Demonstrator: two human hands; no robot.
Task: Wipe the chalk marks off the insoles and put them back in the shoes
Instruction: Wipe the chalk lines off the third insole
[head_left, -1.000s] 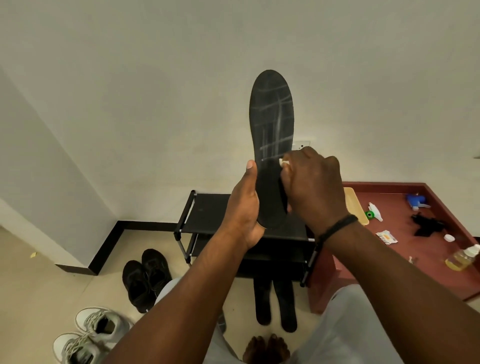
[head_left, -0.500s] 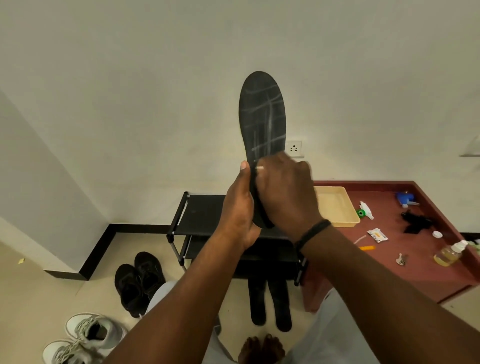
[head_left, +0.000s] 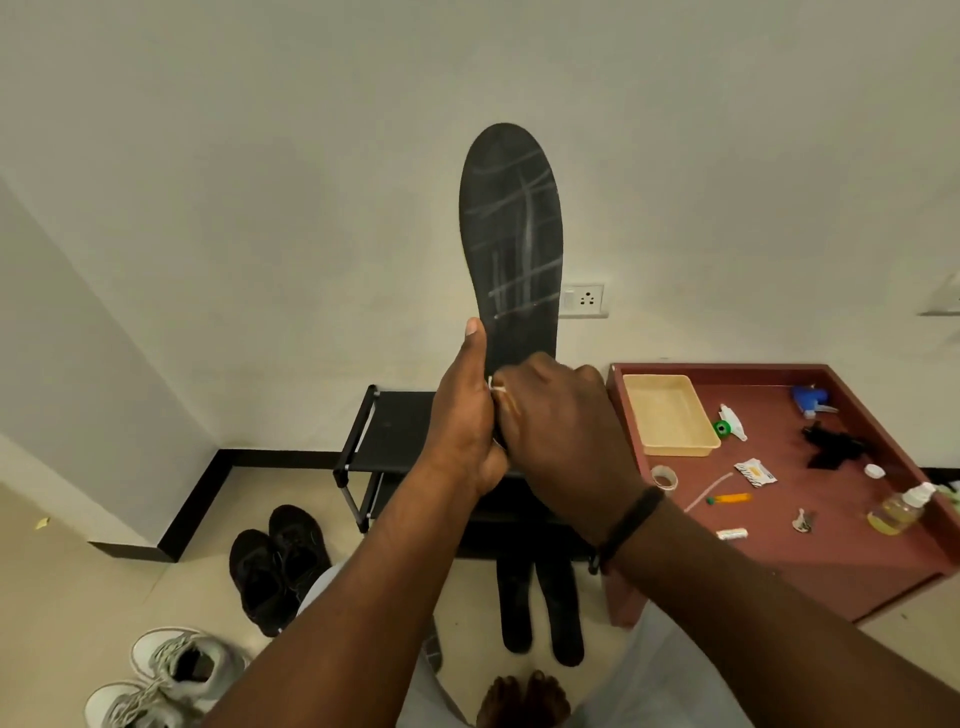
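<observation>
Left hand (head_left: 465, 421) raised, thumb up, gripping upright chalk-marked insole (head_left: 511, 234) near its heel, right hand (head_left: 558, 431) curled, pinching a white scrap against it

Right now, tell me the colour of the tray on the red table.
The tray is pale yellow; the head view shows it.

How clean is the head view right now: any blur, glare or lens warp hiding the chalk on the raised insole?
Head view: the raised insole is sharp and evenly lit, its chalk lines readable with no glare; slight motion blur softens the right hand beside the left hand; wide-angle warp bends the red table and wall edges near the frame borders.
</observation>
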